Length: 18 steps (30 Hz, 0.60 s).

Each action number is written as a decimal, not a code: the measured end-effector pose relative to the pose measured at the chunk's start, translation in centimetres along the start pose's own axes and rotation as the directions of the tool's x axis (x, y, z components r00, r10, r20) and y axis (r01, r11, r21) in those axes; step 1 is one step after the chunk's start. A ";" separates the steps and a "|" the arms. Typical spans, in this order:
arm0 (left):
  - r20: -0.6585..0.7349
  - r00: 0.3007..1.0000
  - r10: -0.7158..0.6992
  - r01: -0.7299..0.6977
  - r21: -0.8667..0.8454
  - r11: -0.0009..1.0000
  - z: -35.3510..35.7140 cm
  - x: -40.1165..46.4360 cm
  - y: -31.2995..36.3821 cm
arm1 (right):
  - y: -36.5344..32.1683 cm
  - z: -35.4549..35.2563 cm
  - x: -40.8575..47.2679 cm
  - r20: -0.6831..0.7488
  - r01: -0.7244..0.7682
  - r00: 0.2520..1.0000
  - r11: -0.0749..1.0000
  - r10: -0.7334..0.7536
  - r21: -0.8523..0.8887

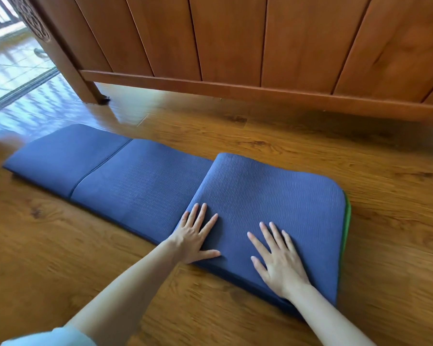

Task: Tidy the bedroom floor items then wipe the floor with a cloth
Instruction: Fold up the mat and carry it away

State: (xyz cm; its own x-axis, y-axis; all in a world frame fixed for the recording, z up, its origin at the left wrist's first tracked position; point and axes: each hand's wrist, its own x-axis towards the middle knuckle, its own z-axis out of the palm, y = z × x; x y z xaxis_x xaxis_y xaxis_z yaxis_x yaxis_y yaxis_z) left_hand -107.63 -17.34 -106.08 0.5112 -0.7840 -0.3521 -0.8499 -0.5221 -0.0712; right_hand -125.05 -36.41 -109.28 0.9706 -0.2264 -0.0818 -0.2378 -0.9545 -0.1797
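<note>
Our left hand (194, 239) and right hand (280, 258) press flat, fingers spread, on the folded yoga mat (273, 203) — ease off and we judge the springy fold may flip open.

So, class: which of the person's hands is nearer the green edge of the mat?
Right. The right hand presses flat on the folded part, closer to the green edge; the left hand lies at the fold's opposite side.
</note>
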 end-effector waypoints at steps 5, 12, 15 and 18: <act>-0.079 0.997 0.000 0.001 0.010 1.000 1.9 -2.2 -0.3 | -4.4 -1.3 -1.1 -0.099 -0.048 0.994 0.996 0.055 0.076; -0.197 0.980 0.036 -0.040 -0.013 0.999 3.6 -3.3 0.2 | -7.8 1.2 -1.3 -0.006 0.058 0.998 0.995 -0.058 -0.081; -0.221 0.974 0.048 -0.049 -0.003 0.999 3.8 -3.1 -0.1 | -7.3 1.7 -1.0 0.016 0.102 0.995 0.989 -0.100 -0.109; -0.212 0.975 0.067 -0.077 -0.037 0.996 3.8 -2.7 -0.8 | -7.0 2.0 -0.6 0.004 0.093 0.996 0.990 -0.093 -0.108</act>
State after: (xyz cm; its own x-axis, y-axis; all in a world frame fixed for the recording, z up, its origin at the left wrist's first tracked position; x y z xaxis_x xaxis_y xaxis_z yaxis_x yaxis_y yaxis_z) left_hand -108.79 -13.50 -108.59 0.4683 -0.8707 -0.1503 -0.8813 -0.4724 -0.0096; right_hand -124.05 -29.19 -109.89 0.9884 -0.1356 -0.0686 -0.1409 -0.9868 -0.0796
